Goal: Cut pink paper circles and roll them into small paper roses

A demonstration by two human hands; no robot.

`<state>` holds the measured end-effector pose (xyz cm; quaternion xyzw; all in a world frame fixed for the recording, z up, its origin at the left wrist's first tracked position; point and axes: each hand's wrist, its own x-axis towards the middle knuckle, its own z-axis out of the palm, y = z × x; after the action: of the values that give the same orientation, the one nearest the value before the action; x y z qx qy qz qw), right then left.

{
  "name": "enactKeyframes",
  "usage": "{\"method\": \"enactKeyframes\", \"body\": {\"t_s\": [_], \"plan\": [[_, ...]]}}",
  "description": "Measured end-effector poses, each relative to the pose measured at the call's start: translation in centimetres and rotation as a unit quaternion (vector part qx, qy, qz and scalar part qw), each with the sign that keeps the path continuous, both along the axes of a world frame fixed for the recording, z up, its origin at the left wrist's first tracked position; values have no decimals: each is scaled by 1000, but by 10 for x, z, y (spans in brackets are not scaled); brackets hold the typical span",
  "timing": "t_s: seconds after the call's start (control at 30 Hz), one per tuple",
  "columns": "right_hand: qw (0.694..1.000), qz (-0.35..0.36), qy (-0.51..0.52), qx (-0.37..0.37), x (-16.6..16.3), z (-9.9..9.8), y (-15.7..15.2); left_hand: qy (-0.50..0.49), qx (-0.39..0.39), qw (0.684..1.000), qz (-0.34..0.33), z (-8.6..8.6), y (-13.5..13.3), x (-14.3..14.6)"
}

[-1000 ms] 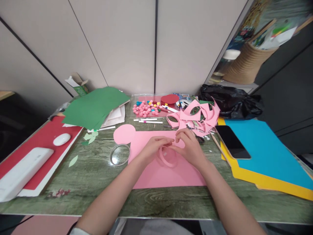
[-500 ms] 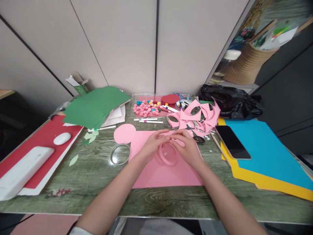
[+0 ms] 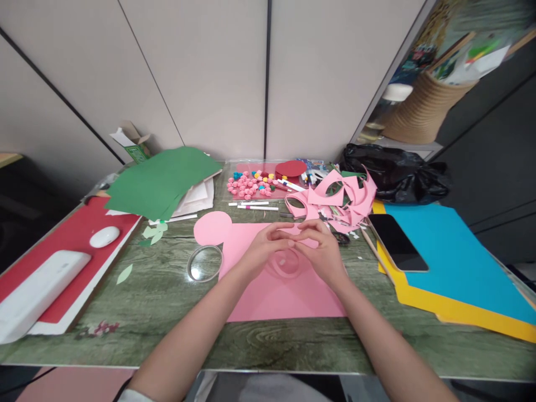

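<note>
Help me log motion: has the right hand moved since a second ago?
Yes: the right hand has shifted slightly left, farther from the unmoved phone.

"What is the person wearing?"

"A pale, plain sleeve (image 3: 134,396) on the left arm, just past the front edge of the desk (image 3: 154,312). A dark strip (image 3: 121,389) runs beside it; worn or not, I can't tell"

"And the rest?"

"Slim, bare forearms (image 3: 201,324), narrowing to the wrists. The left hand (image 3: 268,248) and right hand (image 3: 321,248) are bare too, with slender fingers (image 3: 281,225)"
</note>
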<state>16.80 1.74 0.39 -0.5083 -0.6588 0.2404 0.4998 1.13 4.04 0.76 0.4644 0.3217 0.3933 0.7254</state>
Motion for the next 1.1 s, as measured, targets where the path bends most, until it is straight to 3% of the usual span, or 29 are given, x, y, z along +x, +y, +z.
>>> {"method": "enactKeyframes", "body": {"t_s": [0.47, 0.8, 1.0, 1.1], "plan": [[999, 6, -23, -34, -5, 5, -2, 10, -15, 999, -29, 4, -7, 8], [995, 16, -99, 29, 0, 4, -3, -24, -74, 996, 43, -6, 1, 0], [992, 88, -91, 25, 1, -5, 2, 21, -27, 999, 37, -3, 2, -1], [994, 66, -89, 15, 0, -8, 3, 61, 7, 997, 55, -2, 2, 1]]}}
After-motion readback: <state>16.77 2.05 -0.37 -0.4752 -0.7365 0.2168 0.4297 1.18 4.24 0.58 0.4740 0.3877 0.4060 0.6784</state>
